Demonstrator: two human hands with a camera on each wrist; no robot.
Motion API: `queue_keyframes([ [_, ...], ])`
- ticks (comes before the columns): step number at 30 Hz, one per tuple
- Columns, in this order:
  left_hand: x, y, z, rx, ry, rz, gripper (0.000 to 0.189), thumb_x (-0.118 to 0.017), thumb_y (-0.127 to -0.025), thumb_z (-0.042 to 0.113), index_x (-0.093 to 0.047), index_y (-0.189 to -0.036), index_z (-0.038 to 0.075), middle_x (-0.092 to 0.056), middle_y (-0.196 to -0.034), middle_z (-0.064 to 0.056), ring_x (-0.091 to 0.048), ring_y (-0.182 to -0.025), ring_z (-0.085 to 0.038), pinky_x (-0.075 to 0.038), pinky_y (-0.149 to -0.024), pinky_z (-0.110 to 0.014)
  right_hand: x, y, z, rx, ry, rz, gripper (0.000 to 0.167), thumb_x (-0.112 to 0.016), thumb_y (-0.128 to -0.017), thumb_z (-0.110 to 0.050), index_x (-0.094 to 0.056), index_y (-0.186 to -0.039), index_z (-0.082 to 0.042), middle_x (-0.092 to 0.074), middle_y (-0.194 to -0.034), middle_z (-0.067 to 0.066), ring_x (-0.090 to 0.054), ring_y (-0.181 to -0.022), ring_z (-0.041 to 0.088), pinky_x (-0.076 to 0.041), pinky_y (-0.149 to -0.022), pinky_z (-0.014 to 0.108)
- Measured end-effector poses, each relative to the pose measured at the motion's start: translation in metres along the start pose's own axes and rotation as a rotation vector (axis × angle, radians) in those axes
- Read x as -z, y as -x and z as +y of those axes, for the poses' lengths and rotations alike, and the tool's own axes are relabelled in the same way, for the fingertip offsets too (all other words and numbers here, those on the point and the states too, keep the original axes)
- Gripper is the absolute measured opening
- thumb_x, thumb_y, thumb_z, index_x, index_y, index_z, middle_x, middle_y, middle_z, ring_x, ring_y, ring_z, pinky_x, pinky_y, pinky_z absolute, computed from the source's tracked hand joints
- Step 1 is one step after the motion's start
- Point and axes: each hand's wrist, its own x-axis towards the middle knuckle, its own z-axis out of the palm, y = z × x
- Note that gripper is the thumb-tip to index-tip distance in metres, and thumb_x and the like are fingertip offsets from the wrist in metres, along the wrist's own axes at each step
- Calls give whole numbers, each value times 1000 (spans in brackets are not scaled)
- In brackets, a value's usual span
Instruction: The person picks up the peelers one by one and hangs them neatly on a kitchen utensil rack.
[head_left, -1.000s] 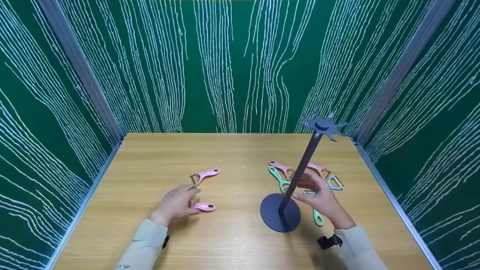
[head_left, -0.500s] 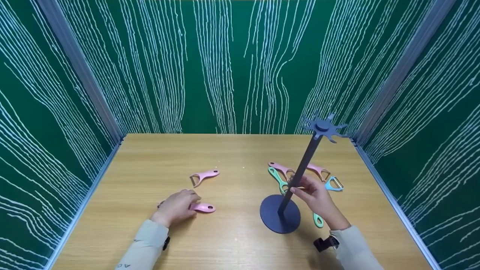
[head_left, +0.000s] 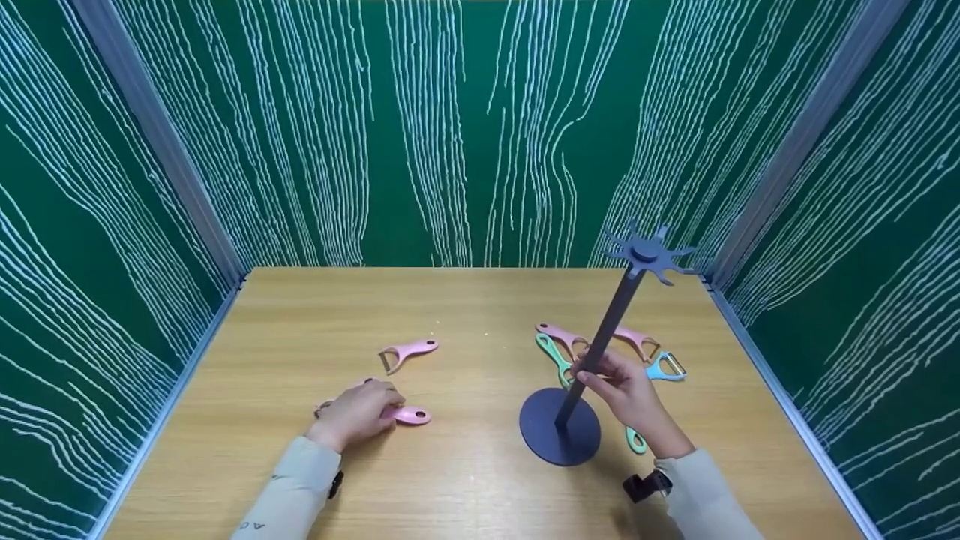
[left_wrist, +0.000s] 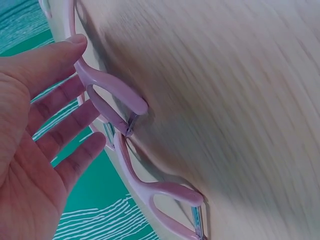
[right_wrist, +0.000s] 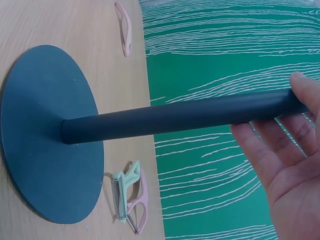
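My left hand (head_left: pixel 356 412) pinches a pink peeler (head_left: pixel 413 415) by its handle, thumb on one side and fingers on the other. A second pink peeler (left_wrist: pixel 170 191) lies close by in the left wrist view, mostly under my hand in the head view. Farther back is another pink peeler (head_left: pixel 409 349). On the right, my right hand (head_left: pixel 628 394) grips the pole (head_left: pixel 611 315) of a dark stand, thumb and fingers on opposite sides. The stand's round base (head_left: pixel 541 431) rests on the table; a hooked crown (head_left: pixel 646 253) tops it.
Behind the stand lie pink peelers (head_left: pixel 637 341), a green peeler (head_left: pixel 551 351) and a blue peeler (head_left: pixel 666 367). Another green peeler (head_left: pixel 636 441) is partly hidden by my right wrist. Green walls with white lines enclose the wooden table (head_left: pixel 472 480).
My left hand has closed its fingers on the pink peeler's handle. My right hand has moved left and taken hold of the pole. The stand has barely moved.
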Motion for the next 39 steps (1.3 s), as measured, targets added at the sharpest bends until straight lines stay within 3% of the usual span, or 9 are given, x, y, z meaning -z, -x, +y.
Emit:
queue_keyframes([
  [5, -3, -2, -2, -11, -22, 0, 19, -77, -98, 11, -80, -117, 6, -79, -118, -10, -72, -117, -32, -57, -108, -51, 0, -1, 1, -3, 10, 7, 23, -70, -99, 11, -67, -122, 15, -83, -106, 3, -81, -98, 12, -65, -86, 23],
  [11, -2, -4, -3, -32, -42, 5, 7, -78, -98, 9, -81, -105, 9, -79, -104, -5, -73, -104, -27, -60, -98, -49, -1, -1, 1, 9, -7, 4, 23, -70, -99, 12, -65, -120, 18, -82, -104, 10, -79, -96, 6, -65, -86, 23],
  [15, 2, -6, -2, -15, -4, 38, 11, -78, -99, 9, -81, -109, 6, -79, -107, -8, -74, -106, -29, -60, -100, -50, 0, -1, 1, -10, 6, -3, 22, -70, -100, 9, -66, -121, 16, -83, -105, 3, -79, -97, 4, -65, -87, 22],
  [18, 11, -10, 1, -13, 28, 74, 14, -78, -99, 11, -80, -112, 4, -79, -109, -10, -74, -106, -30, -60, -100, -51, 1, -1, 0, -21, 13, -6, 22, -70, -101, 7, -68, -122, 13, -82, -105, -5, -79, -97, 6, -65, -87, 22],
  [22, 27, -18, 6, 10, 69, 93, 17, -79, -101, 14, -81, -115, 5, -78, -114, -10, -74, -108, -29, -61, -103, -49, 2, -1, 0, -32, 13, -2, 23, -71, -101, 6, -69, -123, 12, -83, -106, 0, -81, -98, 12, -65, -87, 23],
  [26, 40, -22, 13, 86, 121, 70, 24, -81, -100, 19, -80, -123, 10, -76, -124, -7, -70, -111, -25, -60, -108, -46, 3, -1, -1, -47, 15, -2, 25, -71, -101, 4, -69, -125, 12, -83, -107, 6, -81, -99, 15, -65, -88, 23],
  [30, 53, -25, 19, 144, 167, 71, 25, -80, -102, 24, -78, -125, 14, -74, -122, -3, -65, -104, -20, -61, -103, -43, 3, 0, -1, -49, 20, -4, 25, -71, -102, 4, -69, -126, 13, -82, -106, -7, -80, -99, 13, -64, -88, 22],
  [35, 69, -30, 25, 129, 190, 109, 32, -79, -102, 26, -77, -132, 13, -73, -117, -1, -66, -102, -21, -60, -99, -41, 3, 0, -1, -32, 31, -1, 25, -71, -101, 5, -68, -124, 15, -81, -106, -11, -79, -98, 9, -64, -87, 21],
  [39, 78, -35, 30, 106, 214, 138, 36, -79, -102, 28, -76, -134, 11, -74, -120, -2, -68, -106, -21, -60, -102, -44, 2, 0, 0, -34, 10, 4, 25, -71, -100, 8, -67, -122, 18, -83, -105, 4, -79, -96, 10, -65, -87, 22],
])
